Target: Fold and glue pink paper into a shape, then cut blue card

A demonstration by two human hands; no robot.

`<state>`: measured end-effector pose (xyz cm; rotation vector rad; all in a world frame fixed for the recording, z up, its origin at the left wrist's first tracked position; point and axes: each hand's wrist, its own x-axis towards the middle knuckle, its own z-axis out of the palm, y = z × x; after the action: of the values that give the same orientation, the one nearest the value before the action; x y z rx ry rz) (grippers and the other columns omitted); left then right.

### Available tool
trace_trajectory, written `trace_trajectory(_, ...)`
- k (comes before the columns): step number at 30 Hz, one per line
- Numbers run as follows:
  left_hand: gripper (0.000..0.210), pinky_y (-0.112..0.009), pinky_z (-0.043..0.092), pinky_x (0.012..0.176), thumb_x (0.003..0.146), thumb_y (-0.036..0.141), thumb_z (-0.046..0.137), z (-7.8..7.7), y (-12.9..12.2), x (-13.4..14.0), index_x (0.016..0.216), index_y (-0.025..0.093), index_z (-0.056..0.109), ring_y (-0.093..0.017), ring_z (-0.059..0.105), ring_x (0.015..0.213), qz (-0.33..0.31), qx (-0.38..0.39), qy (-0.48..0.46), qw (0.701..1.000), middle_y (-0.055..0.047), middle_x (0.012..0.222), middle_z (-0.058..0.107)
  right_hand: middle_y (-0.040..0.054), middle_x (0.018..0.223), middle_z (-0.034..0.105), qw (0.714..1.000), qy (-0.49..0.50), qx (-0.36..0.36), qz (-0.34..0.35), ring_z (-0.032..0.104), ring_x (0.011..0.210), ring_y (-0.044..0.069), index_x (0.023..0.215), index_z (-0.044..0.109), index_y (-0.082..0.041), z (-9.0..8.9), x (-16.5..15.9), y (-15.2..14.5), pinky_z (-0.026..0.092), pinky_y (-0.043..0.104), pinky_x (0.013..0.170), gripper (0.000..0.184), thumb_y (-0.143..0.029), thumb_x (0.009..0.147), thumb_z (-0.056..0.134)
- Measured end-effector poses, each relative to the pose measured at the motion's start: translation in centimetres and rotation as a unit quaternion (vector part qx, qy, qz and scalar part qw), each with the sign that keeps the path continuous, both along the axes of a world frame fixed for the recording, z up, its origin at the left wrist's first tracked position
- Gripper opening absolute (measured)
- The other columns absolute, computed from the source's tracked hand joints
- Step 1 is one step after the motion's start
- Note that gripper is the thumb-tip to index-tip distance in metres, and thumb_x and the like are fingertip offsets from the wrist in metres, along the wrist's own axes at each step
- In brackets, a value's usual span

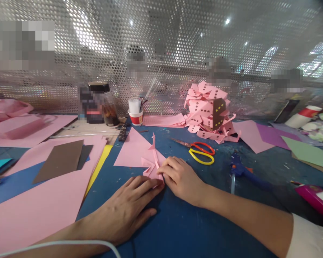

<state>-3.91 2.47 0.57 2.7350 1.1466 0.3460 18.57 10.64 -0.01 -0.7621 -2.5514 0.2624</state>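
A folded pink paper piece (154, 163) with narrow strips and a pointed tip lies on the blue table, partly over a flat pink sheet (130, 152). My left hand (131, 204) rests palm down, its fingers stretched out and pressing on the near end of the folded piece, with the thumb apart. From the other side, my right hand (181, 179) has curled fingers and pinches the same piece at its right edge. Both sets of fingertips hide that edge. Scissors (201, 152) with one red and one yellow handle lie just beyond my right hand.
A blue glue gun (240, 170) lies at the right. A tall pink paper model (207, 111), a paper cup (136, 116) and a lidded jar (109, 109) stand before the perforated metal screen (164, 36). Stacked pink sheets (54, 211) cover the left; a white cable (78, 243) crosses my left forearm.
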Motion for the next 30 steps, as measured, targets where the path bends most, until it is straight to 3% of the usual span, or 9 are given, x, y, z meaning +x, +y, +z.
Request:
trace_trajectory(5, 0.053, -0.046, 0.049, 0.104, 0.104, 0.036, 0.048, 0.0, -0.05, -0.06, 0.155, 0.028, 0.034, -0.026, 0.051, 0.123, 0.0, -0.002, -0.005, 1.0, -0.006, 0.142, 0.057, 0.0053, 0.108, 0.063, 1.0, 0.011, -0.007, 0.001, 0.056, 0.102, 0.02, 0.11, 0.064, -0.021, -0.07, 0.04, -0.02, 0.044, 0.037, 0.091, 0.019, -0.013, 0.1, 0.049)
trace_trajectory(14, 0.052, -0.044, 0.05, 0.104, 0.104, 0.036, 0.048, 0.15, -0.04, -0.03, 0.154, 0.027, 0.037, -0.026, 0.053, 0.122, 0.0, -0.01, -0.009, 1.0, -0.008, 0.141, 0.058, 0.0036, 0.1, 0.062, 1.0, 0.019, -0.015, 0.017, 0.056, 0.097, 0.019, 0.091, 0.061, -0.02, -0.05, 0.26, 0.04, 0.043, 0.034, 0.089, 0.021, -0.002, 0.091, 0.05)
trace_trajectory(30, 0.054, -0.045, 0.049, 0.105, 0.104, 0.035, 0.049, 0.18, -0.05, 0.0, 0.155, 0.028, 0.034, -0.026, 0.051, 0.124, 0.0, -0.014, -0.007, 1.0, -0.006, 0.142, 0.056, 0.006, 0.103, 0.064, 1.0, 0.022, -0.011, -0.003, 0.058, 0.098, 0.02, 0.101, 0.064, -0.019, -0.16, 0.05, 0.08, 0.046, 0.036, 0.091, 0.02, -0.007, 0.097, 0.047)
